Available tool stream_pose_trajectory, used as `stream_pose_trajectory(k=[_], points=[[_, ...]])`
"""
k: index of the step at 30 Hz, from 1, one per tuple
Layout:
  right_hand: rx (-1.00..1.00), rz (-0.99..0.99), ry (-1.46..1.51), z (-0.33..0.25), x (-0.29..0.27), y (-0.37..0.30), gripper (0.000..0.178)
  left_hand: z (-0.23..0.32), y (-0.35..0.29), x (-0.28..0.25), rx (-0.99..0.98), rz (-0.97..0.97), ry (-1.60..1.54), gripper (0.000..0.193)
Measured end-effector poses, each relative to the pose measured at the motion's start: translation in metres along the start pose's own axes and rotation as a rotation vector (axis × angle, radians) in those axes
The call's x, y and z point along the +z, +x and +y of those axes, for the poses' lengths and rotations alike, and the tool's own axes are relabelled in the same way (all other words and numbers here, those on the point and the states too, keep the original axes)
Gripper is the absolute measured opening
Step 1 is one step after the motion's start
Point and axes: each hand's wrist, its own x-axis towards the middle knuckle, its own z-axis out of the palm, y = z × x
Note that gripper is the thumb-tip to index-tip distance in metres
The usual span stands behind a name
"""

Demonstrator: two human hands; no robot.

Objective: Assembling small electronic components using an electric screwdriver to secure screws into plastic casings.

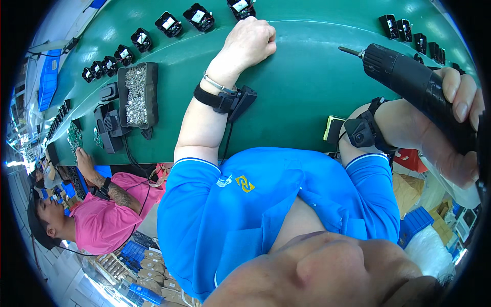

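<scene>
My left hand reaches to the far side of the green bench with its fingers curled closed. It is right at the near edge of a black square housing that has a white part and wires inside. What the curled fingers hold, if anything, is hidden. On the right, my right hand is wrapped round a black electric screwdriver, raised above the bench. Its bit points left, apart from any housing. To the left of my left forearm stands a dark tray full of small silvery screws.
More open black housings curve along the far left, others at the far right. Dark devices with cables lie beside the tray. At the left, a co-worker in pink handles a green circuit board. A yellow-edged block sits near my right arm.
</scene>
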Motion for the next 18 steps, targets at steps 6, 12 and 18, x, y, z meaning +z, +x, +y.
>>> stream_pose_trajectory(k=[6,12,18], points=[[-0.005,0.003,0.001,-0.001,0.000,0.001,0.038,0.016,0.000,-0.017,-0.204,0.032,-0.501,0.012],[-0.008,0.001,-0.006,-0.003,0.004,0.001,0.038,0.040,-0.006,-0.031,-0.136,0.055,-1.490,0.014],[-0.013,0.001,-0.014,-0.003,0.008,0.003,0.038,0.052,-0.010,-0.025,-0.058,-0.119,-1.981,0.020]])
